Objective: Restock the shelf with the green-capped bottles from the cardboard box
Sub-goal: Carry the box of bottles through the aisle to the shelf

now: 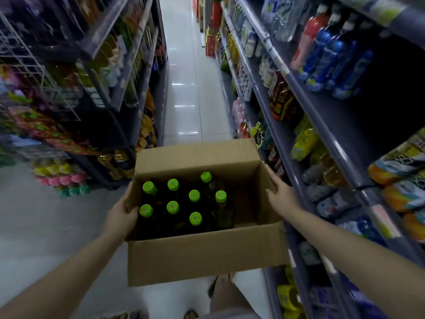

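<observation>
An open cardboard box [202, 259] is carried in front of me above the aisle floor. Inside stand several dark bottles with green caps [173, 207], filling its left and middle part; the right part of the box is bare. My left hand [123, 215] grips the box's left wall, thumb over the rim. My right hand [281, 195] holds the right wall, fingers curled over its top edge. The shelf [305, 104] on the right runs along the aisle, beside the box.
Shelving with bottles and packets lines both sides of a narrow aisle with a shiny white floor [190, 93]. A dark gap [391, 88] shows on the right shelf behind blue bottles [331, 63]. My leg and sandalled foot [190, 314] show below the box.
</observation>
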### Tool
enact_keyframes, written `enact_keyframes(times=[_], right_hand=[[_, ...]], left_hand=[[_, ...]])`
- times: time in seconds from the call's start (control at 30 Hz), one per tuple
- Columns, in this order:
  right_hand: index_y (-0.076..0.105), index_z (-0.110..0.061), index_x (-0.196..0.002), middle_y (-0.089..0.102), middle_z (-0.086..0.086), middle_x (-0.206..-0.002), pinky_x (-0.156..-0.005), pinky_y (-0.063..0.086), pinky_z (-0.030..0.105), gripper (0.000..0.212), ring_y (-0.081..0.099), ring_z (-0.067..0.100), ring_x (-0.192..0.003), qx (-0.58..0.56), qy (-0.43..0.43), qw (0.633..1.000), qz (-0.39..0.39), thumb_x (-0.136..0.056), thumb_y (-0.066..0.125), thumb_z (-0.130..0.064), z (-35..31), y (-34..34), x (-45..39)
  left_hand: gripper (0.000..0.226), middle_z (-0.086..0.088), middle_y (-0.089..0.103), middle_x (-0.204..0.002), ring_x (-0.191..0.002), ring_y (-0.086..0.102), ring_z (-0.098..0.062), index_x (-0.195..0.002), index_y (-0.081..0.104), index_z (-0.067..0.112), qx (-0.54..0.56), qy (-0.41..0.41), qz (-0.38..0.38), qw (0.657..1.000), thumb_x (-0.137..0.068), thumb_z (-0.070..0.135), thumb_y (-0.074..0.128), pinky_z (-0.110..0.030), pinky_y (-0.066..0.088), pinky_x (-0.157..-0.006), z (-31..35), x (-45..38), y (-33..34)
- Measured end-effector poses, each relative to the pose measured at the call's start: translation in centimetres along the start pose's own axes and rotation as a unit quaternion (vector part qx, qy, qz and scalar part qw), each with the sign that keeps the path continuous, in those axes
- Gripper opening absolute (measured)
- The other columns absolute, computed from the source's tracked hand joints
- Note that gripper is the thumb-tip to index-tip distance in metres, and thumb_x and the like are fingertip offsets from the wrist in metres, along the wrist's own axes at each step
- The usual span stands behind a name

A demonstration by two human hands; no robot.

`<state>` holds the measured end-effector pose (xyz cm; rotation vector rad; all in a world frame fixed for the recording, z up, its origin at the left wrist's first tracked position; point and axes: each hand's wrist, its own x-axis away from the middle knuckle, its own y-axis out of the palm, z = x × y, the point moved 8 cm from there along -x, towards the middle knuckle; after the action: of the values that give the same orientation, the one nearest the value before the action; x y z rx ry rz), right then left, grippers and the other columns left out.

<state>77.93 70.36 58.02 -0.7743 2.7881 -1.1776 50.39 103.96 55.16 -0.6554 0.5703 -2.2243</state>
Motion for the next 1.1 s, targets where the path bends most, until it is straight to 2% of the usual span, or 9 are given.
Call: enact_keyframes(times=[0.2, 0.3, 0.43, 0.5, 0.6, 0.7, 0.83, 0.97, 1.1], right_hand=[[0.026, -0.050, -0.141, 0.063, 0.005, -0.119, -0.086, 0.053, 0.037, 0.075, 0.064, 0.026, -0.100, -0.020, -0.024, 0.999, -0.021, -0.091, 0.050, 0.000, -1.3, 0.4, -11.2], [0.020, -0.067, -0.133, 0.067, 0.011, -0.104, -0.072, 0.059, 0.042, 0.082, 0.067, 0.033, -0.082, -0.004, -0.036, 0.999, -0.031, -0.091, 0.049, -0.002, -3.0, 0.0, -17.0], [0.021, -0.059, -0.138, 0.067, 0.004, -0.107, -0.052, 0.051, 0.015, 0.079, 0.063, 0.019, -0.065, 0.002, -0.038, 0.998, -0.040, -0.092, 0.050, -0.002, -5.3, -0.4, -24.1], [0.022, -0.058, -0.139, 0.065, 0.000, -0.114, -0.050, 0.049, 0.018, 0.077, 0.062, 0.023, -0.064, -0.005, -0.038, 0.998, -0.041, -0.092, 0.049, -0.002, -6.3, -0.3, -27.2], [0.021, -0.061, -0.137, 0.057, 0.005, -0.130, -0.072, 0.057, 0.034, 0.077, 0.066, 0.028, -0.088, -0.016, -0.025, 0.999, -0.036, -0.093, 0.048, -0.004, -7.8, 0.3, -31.8], [0.023, -0.055, -0.139, 0.047, 0.006, -0.144, -0.091, 0.053, 0.040, 0.075, 0.060, 0.028, -0.110, -0.010, -0.017, 1.000, -0.022, -0.093, 0.048, -0.002, -8.9, 0.9, -36.3], [0.023, -0.050, -0.142, 0.049, 0.009, -0.142, -0.062, 0.047, 0.019, 0.075, 0.056, 0.009, -0.082, 0.002, -0.008, 1.000, -0.004, -0.092, 0.048, -0.001, -10.5, 1.1, -42.8], [0.022, -0.047, -0.144, 0.066, 0.009, -0.091, -0.045, 0.039, 0.015, 0.072, 0.051, 0.016, -0.052, 0.011, 0.015, 1.000, 0.017, -0.093, 0.047, -0.003, -11.7, 0.4, -48.0], [0.021, -0.044, -0.145, 0.055, -0.005, -0.087, -0.038, 0.034, 0.005, 0.072, 0.039, 0.001, -0.051, 0.003, 0.015, 1.000, 0.020, -0.094, 0.046, -0.001, -12.2, -0.5, -53.9]], left_hand=[[0.074, -0.009, 0.062, -0.118, -0.095, 0.059, -0.023, -0.144, 0.027, 0.045, 0.032, -0.025, 0.014, 0.999, -0.090, 0.000, 0.051, -0.038, 0.050, -0.082, 3.1, -8.9, 1.7], [0.078, -0.006, 0.058, -0.129, -0.112, 0.058, -0.026, -0.135, 0.030, 0.060, 0.068, -0.031, 0.013, 0.997, -0.090, 0.000, 0.051, -0.046, 0.049, -0.094, 5.1, -13.1, 1.9], [0.075, -0.004, 0.056, -0.132, -0.115, 0.056, -0.023, -0.141, 0.029, 0.049, 0.074, -0.041, 0.020, 0.996, -0.091, -0.003, 0.050, -0.042, 0.045, -0.101, 7.8, -18.7, 1.8], [0.074, -0.006, 0.058, -0.132, -0.115, 0.058, -0.025, -0.142, 0.031, 0.047, 0.071, -0.045, 0.039, 0.996, -0.090, 0.000, 0.053, -0.039, 0.047, -0.097, 9.2, -21.9, 1.4], [0.073, -0.005, 0.061, -0.125, -0.109, 0.059, -0.023, -0.143, 0.031, 0.044, 0.032, -0.038, 0.042, 0.998, -0.088, 0.003, 0.055, -0.032, 0.047, -0.086, 11.1, -27.3, 1.2], [0.074, 0.000, 0.062, -0.119, -0.103, 0.059, -0.019, -0.141, 0.029, 0.049, 0.033, -0.027, 0.013, 0.999, -0.087, 0.006, 0.056, -0.031, 0.047, -0.084, 12.6, -33.2, 1.3], [0.076, 0.002, 0.062, -0.118, -0.108, 0.060, -0.020, -0.138, 0.029, 0.057, 0.030, -0.002, -0.010, 0.999, -0.085, 0.011, 0.059, -0.037, 0.050, -0.091, 15.6, -40.7, 1.4], [0.072, 0.000, 0.059, -0.111, -0.105, 0.054, -0.013, -0.145, 0.030, 0.038, 0.014, 0.020, -0.004, 1.000, -0.087, 0.003, 0.055, -0.026, 0.041, -0.082, 19.5, -46.9, 1.7], [0.071, -0.004, 0.062, -0.123, -0.115, 0.056, -0.019, -0.143, 0.030, 0.044, 0.022, 0.019, -0.014, 0.999, -0.088, 0.006, 0.055, -0.031, 0.046, -0.086, 22.1, -52.2, 3.1]])
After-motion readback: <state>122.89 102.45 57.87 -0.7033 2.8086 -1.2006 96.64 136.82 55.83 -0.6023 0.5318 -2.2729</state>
